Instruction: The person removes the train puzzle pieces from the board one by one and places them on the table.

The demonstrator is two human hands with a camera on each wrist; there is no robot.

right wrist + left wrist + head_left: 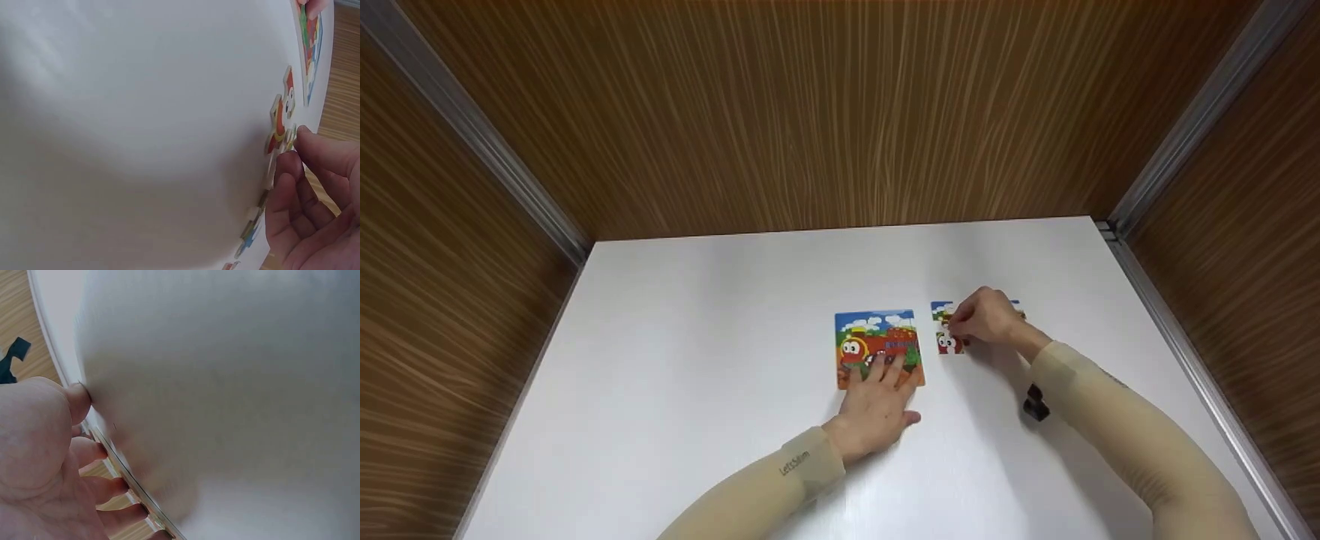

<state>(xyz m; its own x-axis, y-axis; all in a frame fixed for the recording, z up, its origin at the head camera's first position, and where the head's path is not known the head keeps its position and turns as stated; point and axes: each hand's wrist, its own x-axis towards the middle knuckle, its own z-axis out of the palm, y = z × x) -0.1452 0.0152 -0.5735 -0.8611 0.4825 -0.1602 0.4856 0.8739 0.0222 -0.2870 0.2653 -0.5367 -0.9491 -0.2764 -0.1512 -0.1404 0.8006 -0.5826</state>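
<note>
My left hand (874,416) lies with fingers spread over the lower part of a square picture puzzle (861,348) showing a red cartoon train. In the left wrist view, the fingertips (121,485) rest at the edge of the puzzle board. To its right, my right hand (990,316) pinches a small puzzle piece (292,135) between thumb and fingertips, low over the table; most of that piece is hidden. Several loose jigsaw pieces lie around it, among them a red one with cartoon eyes (949,343) and a blue-topped one (941,307).
Everything lies on a white table (697,360). A wood-grain panel (840,112) closes off the back, with similar panels at both sides along metal rails. Under the right forearm shows a small black object (1035,403).
</note>
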